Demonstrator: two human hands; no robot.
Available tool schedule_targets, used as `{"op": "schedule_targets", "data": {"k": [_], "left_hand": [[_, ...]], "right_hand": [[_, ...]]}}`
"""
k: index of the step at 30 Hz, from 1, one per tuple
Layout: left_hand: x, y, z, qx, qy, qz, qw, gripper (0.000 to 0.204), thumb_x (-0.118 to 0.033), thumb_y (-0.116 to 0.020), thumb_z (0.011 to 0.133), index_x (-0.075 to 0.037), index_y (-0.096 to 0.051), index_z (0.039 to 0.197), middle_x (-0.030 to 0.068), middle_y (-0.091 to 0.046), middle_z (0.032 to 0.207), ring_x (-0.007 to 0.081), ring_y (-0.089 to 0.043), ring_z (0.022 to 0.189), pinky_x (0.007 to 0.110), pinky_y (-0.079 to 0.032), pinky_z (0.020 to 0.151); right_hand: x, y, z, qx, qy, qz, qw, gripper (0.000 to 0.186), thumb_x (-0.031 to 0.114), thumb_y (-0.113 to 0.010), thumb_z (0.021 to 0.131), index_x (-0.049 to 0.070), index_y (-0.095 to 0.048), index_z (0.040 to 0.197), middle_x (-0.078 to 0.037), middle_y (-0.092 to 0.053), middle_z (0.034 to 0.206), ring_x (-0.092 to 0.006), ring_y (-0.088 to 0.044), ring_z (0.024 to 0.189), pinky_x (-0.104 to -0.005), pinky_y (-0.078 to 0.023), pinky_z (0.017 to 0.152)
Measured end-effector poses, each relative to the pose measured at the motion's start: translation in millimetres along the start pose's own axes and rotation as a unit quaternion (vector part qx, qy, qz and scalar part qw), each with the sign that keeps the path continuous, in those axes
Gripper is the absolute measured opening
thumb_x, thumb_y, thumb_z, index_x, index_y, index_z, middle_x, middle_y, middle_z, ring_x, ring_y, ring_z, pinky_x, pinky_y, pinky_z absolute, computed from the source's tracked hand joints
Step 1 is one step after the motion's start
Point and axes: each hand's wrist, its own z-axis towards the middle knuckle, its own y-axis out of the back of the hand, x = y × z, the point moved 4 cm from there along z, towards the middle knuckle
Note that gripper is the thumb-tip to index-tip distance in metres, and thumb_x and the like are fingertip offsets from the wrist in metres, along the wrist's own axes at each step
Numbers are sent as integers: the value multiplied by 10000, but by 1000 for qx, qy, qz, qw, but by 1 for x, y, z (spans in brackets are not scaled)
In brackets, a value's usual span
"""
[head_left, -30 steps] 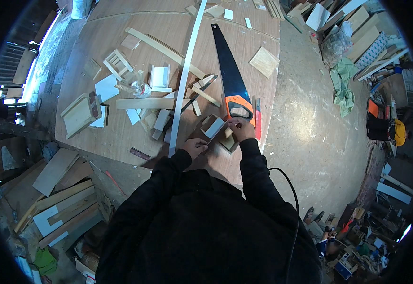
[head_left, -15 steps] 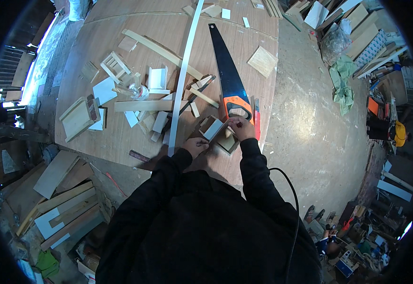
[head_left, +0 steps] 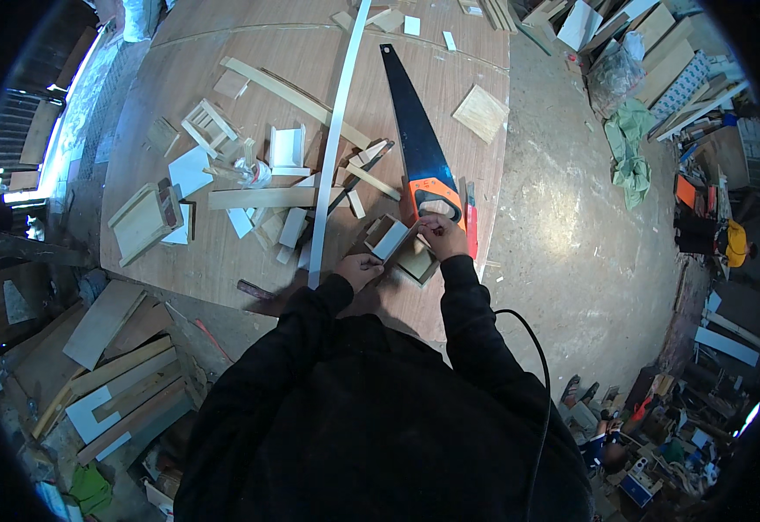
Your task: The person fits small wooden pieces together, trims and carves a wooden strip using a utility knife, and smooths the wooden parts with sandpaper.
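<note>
Both my hands are at the near edge of the wooden table, one on each side of a small white-faced wooden piece [head_left: 387,241]. My left hand [head_left: 359,271] is closed, its fingertips by the lower left end of that piece. Fingers pinched, my right hand [head_left: 443,237] is at the other end, just below the saw handle. What either pinch holds is too small to tell. Under and beside my right hand is a small wooden block or box [head_left: 417,261], partly hidden. A handsaw [head_left: 417,130] with a dark blade and orange handle lies beyond, pointing away from me.
A long white strip [head_left: 336,130] crosses the table [head_left: 476,52]. Left of it lie wood offcuts, small wooden frames [head_left: 210,128] and a clear plastic item [head_left: 254,172]. A red-handled tool [head_left: 471,222] lies right of the saw. Boards [head_left: 127,391] are stacked at lower left. A cable [head_left: 541,365] hangs by my right arm.
The view has shifted very slightly. Both hands stay almost in place at the small white-faced piece, and nothing on the table has visibly moved.
</note>
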Motion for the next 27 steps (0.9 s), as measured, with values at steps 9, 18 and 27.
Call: {"op": "schedule_targets", "data": {"k": [9, 18, 27], "left_hand": [[-3, -1, -2, 11, -4, -32, 999, 289, -213, -717, 878, -3, -686, 1075, 86, -718, 982, 149, -683, 911, 286, -532, 789], [-2, -6, -4, 19, 20, -51, 998, 272, -216, -704, 892, -15, -675, 1073, 75, -709, 968, 132, -667, 848, 280, -541, 668], [10, -5, -2, 21, 31, -66, 997, 310, -239, -724, 872, -22, -650, 1081, 64, -713, 920, 138, -672, 758, 277, -546, 618]], "right_hand": [[-3, 0, 1, 0, -2, -11, 1000, 227, 261, -747, 803, 156, -724, 1003, -5, -730, 845, -138, -681, 715, -281, -542, 680], [-11, 2, 0, 1, -6, 35, 999, 226, 239, -753, 808, 150, -726, 1014, -20, -717, 835, -129, -668, 718, -278, -538, 698], [-10, -1, 1, 10, -19, 71, 997, 206, 212, -749, 818, 133, -725, 1006, -26, -717, 842, -115, -671, 739, -271, -537, 708]]}}
